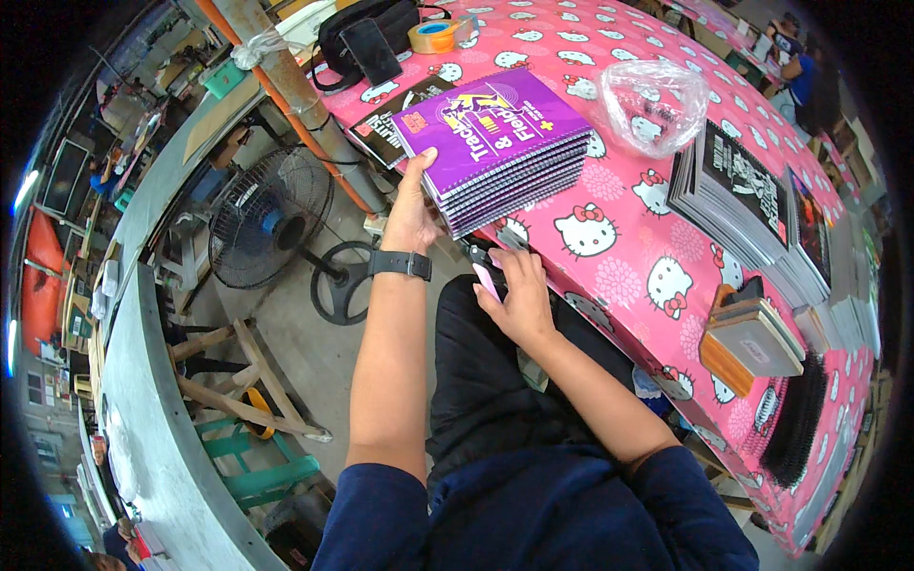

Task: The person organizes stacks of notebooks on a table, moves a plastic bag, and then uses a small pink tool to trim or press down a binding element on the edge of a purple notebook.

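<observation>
A stack of purple spiral-bound notebooks (pixel 509 143) lies near the edge of the table, its black bindings showing along the near side. My left hand (pixel 411 211), a dark watch on its wrist, grips the stack's left corner with the thumb on the top cover; its other fingers are mostly hidden. Just below the stack, at the table edge, my right hand (pixel 519 297) is closed around a small hand tool (pixel 486 276) with a pink handle and a dark head. The tool's exact kind is hard to make out. A black-covered book (pixel 386 124) sits partly under the purple stack.
On the pink-covered table (pixel 619 271) are a clear plastic bag (pixel 654 107), black books (pixel 738 186), a wooden block (pixel 728 357), black binding wires (pixel 798 423), a tape roll (pixel 440 36) and a phone (pixel 371 52). A fan (pixel 276 224) and a pole (pixel 305 105) stand left.
</observation>
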Demonstrator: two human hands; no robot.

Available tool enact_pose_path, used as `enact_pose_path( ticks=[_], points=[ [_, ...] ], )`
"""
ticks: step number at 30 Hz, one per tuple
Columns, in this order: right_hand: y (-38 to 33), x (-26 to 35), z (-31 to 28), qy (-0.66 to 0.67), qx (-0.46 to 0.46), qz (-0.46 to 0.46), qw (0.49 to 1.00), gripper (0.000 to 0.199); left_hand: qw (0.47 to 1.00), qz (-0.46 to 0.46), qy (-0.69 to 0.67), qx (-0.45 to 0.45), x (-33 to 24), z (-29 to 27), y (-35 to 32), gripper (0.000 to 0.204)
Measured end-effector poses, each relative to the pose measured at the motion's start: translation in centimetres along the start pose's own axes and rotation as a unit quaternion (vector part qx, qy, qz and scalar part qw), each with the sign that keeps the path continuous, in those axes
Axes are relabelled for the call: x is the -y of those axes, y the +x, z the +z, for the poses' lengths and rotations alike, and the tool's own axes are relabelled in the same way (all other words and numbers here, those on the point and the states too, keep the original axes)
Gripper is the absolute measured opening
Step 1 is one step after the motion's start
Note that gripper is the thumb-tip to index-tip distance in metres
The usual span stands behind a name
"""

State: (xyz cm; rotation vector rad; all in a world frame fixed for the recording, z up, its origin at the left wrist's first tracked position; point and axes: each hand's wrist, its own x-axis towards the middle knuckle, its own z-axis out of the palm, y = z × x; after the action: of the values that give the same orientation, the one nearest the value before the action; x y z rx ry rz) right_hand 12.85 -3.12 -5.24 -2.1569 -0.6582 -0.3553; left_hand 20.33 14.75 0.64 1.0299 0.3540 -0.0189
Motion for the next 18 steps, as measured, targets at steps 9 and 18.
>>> enact_pose_path(
  ticks=[9, 18],
  points=[
    [0.0, -1.5, 0.5, 0.02, 0.005, -0.052, 0.998, 0.05, 1.0, 0.013, 0.005, -0.019, -0.1, 0.6, -0.2, 0.066],
    [0.2, -0.4, 0.4, -0.006, -0.019, -0.042, 0.999, 0.051, 0.999, 0.029, 0.015, 0.009, 0.0, -0.2, -0.3, 0.068]
  ],
)
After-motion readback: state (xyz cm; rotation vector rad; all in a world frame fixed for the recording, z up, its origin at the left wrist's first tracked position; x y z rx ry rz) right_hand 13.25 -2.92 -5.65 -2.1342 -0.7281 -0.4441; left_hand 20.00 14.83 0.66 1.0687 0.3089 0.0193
